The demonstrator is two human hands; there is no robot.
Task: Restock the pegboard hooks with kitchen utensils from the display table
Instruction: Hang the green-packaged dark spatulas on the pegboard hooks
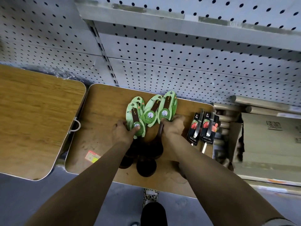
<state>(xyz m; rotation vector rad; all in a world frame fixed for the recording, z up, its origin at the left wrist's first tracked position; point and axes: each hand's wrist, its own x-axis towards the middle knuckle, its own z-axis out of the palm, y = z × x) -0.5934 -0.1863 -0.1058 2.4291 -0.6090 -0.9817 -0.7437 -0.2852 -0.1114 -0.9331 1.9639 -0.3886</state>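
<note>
While both hands gather ladles [150, 111] on the tabletop [104, 144], left hand [124, 130] fingers [136, 128] pin one card; right hand [173, 125] grips another, ready for hanging.

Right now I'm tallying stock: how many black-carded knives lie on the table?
2: the left black-carded knife and the right black-carded knife lie side by side at the wooden table's right edge. None seems hidden.

Left of our left grip [123, 130] the surface [97, 121] lies bare. Between our grips, dark ladles [146, 165] crowd the gap. Right of our right grip [173, 126], packaged knives [202, 128] block. Beyond, the pegboard [179, 66] is clear.
</note>
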